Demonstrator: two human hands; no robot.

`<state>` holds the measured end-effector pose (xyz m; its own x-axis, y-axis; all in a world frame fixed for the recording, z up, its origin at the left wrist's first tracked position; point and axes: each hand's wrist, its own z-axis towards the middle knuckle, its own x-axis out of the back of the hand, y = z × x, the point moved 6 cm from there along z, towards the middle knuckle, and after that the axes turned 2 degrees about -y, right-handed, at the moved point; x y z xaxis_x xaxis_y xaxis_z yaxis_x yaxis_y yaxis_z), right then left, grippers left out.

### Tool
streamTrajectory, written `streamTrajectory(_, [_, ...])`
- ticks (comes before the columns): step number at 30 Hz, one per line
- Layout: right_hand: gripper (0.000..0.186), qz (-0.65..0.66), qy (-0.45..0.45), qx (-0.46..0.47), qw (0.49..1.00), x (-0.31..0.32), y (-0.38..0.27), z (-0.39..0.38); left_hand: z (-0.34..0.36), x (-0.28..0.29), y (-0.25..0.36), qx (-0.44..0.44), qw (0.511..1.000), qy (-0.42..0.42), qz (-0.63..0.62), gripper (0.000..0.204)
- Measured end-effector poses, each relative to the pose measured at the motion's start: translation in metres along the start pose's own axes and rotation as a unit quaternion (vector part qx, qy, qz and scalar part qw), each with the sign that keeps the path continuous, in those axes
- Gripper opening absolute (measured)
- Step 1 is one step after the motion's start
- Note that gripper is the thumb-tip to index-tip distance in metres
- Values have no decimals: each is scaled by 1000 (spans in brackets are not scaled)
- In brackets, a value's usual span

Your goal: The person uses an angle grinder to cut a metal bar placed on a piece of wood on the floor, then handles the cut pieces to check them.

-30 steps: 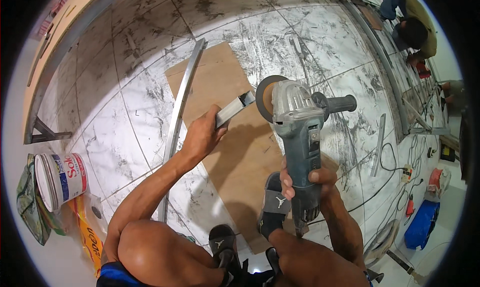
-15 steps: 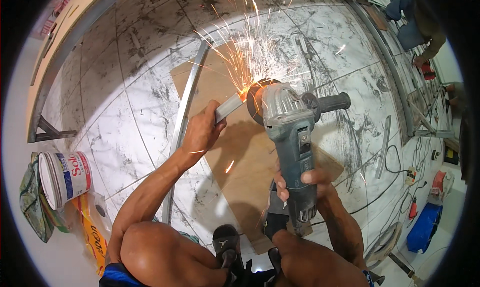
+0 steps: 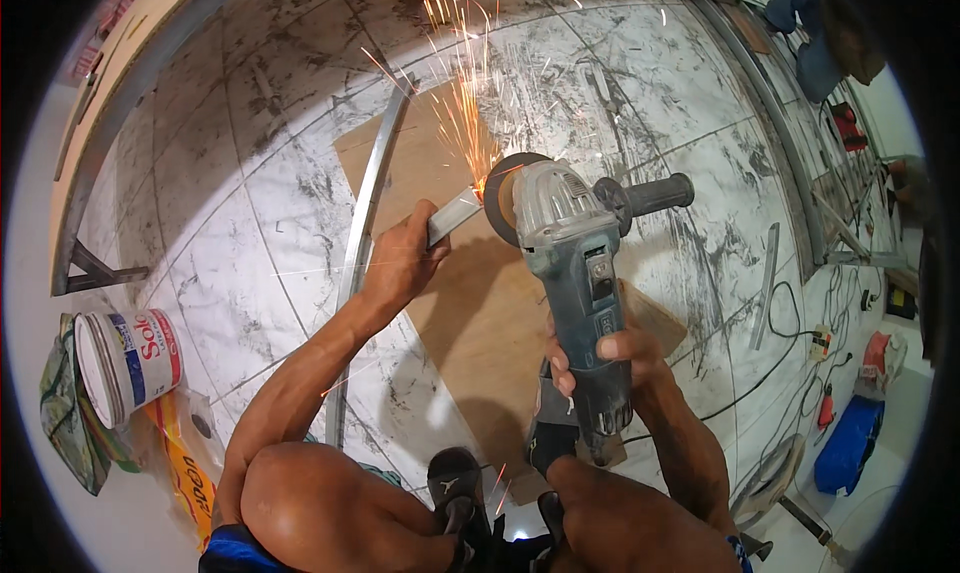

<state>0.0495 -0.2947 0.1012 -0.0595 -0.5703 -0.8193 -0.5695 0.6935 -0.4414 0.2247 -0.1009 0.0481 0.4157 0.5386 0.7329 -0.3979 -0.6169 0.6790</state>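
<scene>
My right hand (image 3: 605,358) is wrapped round the body of a dark teal angle grinder (image 3: 580,273). The grinder's disc (image 3: 515,198) touches the far end of a short metal tube (image 3: 455,218), and orange sparks fly up and away from the contact. That tube is gripped in my left hand (image 3: 405,258), its cut end pointing toward the disc. The grinder's side handle (image 3: 658,195) sticks out to the right with no hand on it. Beneath my hands lies a brown board (image 3: 470,323) on the floor, and a long metal bar (image 3: 372,198) lies along its left side.
A white paint bucket (image 3: 130,363) and a yellow bag (image 3: 185,468) stand at the left. A metal-framed table (image 3: 140,93) rises at the upper left. Power cables (image 3: 790,323), a blue bag (image 3: 848,443) and a metal strip (image 3: 766,283) lie at the right. Another person (image 3: 830,33) is at the upper right.
The grinder has shifted slightly left and tilted a little, with its disc still at the tube's end. The spark spray has narrowed. The other person's hand has left the red tool at the right.
</scene>
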Motion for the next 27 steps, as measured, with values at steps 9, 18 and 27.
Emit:
streamTrajectory(9, [58,25,-1,-5,1000,-2,-4,1,3,0,17,-2,1000,-8,-4,26])
streamTrajectory(18, [56,9,7,-1,1000,-4,-6,3,3,-2,8,6,1000,-28,-12,30])
streamTrajectory(27, [55,7,-12,11,1000,0,-9,3,3,-2,12,-6,1000,-28,4,31])
